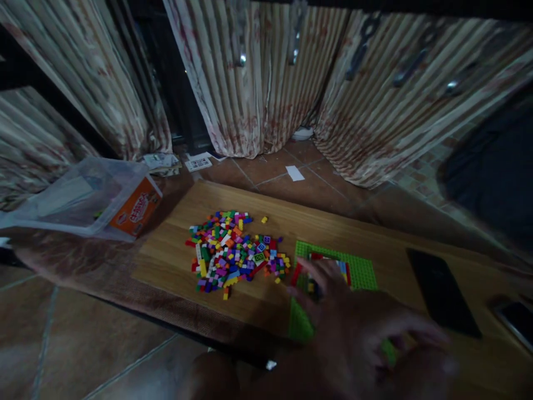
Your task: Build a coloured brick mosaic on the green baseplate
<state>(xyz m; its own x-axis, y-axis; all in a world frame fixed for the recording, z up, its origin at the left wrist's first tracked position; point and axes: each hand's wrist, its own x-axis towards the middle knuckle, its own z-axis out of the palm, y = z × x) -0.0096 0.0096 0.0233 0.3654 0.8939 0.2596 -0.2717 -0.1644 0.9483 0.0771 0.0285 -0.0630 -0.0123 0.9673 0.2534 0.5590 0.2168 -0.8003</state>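
Pressing each brick squarely onto its studs, fingertips clear of its neighbours, would likely serve best on the green baseplate, lying right of the brick heap. The left hand spreads its fingers slightly over the red-edged build; blur hides whether it or the curled right hand grips anything. Counted: one baseplate, one heap too jumbled to tally, one translucent tub, one smartphone.

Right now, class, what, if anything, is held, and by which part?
That cannot be told: the hands are dim and blurred over the green baseplate.
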